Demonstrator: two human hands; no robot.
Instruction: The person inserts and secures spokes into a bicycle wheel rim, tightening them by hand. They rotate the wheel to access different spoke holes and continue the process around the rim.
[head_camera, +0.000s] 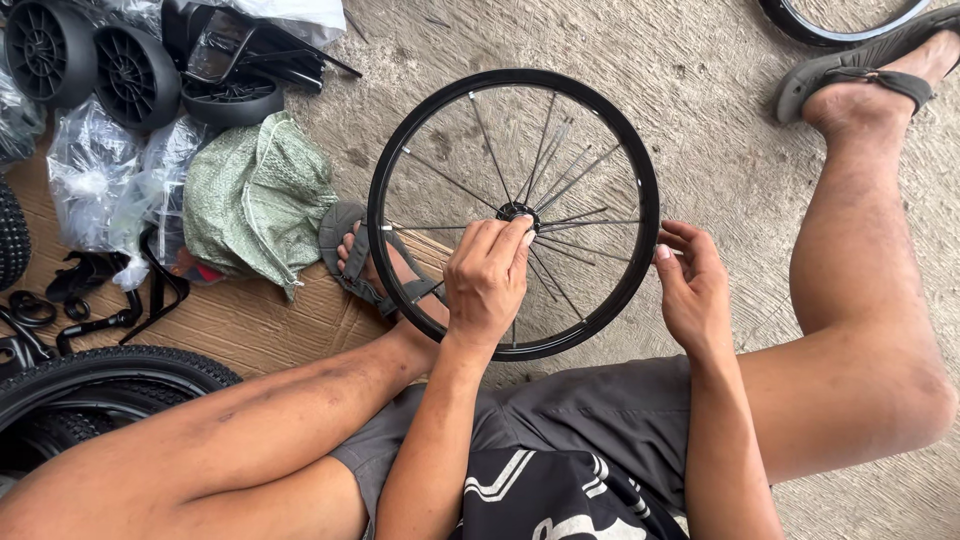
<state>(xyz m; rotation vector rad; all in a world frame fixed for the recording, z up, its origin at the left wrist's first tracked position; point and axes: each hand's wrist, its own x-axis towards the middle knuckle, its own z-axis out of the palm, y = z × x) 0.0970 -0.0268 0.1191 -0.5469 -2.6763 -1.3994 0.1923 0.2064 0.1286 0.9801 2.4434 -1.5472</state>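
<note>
Wheel rim (385, 160) was glossy black; spokes (560, 180) silver-grey, hub (517, 211) dark. Small plastic wheels (90, 55) at upper left were matt black. Woven sack (255, 195) was pale green with a fine mesh weave. Plastic bags (95, 170) were clear with whitish glare. Cardboard (260, 320) was tan. Concrete floor (700, 90) was mottled grey. Sandals (865, 65) were grey-olive. Shorts (600, 410) were dark grey; shirt (550, 495) black with white lines. Knobby tyre (110, 365) was black.
</note>
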